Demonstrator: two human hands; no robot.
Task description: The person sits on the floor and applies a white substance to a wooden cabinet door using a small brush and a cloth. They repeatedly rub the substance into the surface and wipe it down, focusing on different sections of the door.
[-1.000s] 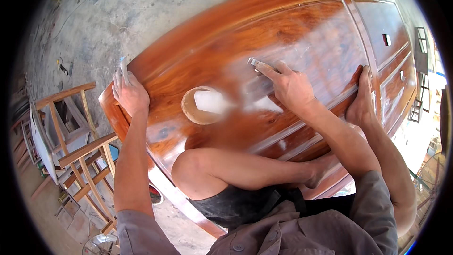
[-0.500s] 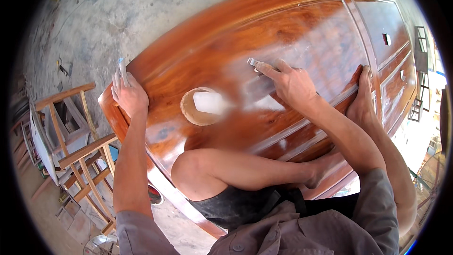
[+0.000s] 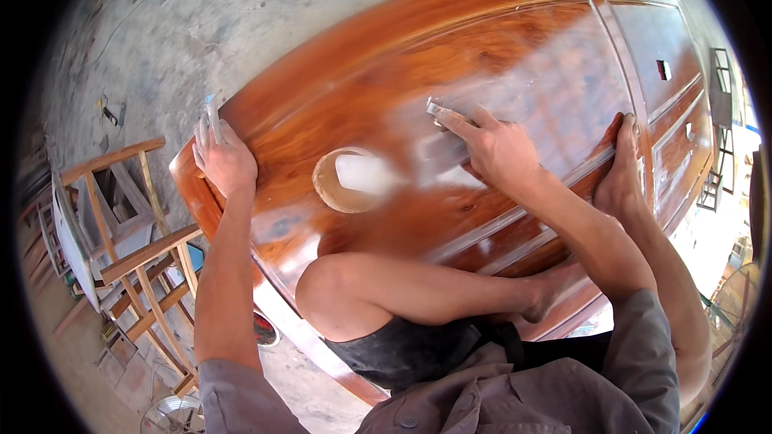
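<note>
A large reddish-brown wooden panel [image 3: 378, 56] with raised mouldings lies beneath both hands, its right half hazed with pale dust or glare. My left hand [image 3: 227, 161] rests at its left corner, fingers stretched forward and whitened. One finger ends in a narrow pale wrap with a blue tip, too small to make out. My right hand [image 3: 503, 149] is over the middle of the panel, fingers bent and pressed down, with a small grey-white piece [image 3: 434, 108] at the fingertips. Between the hands sits a round tan dish [image 3: 324, 181] with something white in it, partly blurred.
My bent leg [image 3: 434, 285] lies across the near side, and a bare foot [image 3: 623, 157] presses on the panel at right. Wooden frames [image 3: 153, 253] stand on the concrete floor [image 3: 185, 32] at left. A fan [image 3: 173, 414] is at lower left; dark metal frames [image 3: 720, 128] are at far right.
The whole view has shifted slightly to the right. Both hands keep nearly the same places on the panel.
</note>
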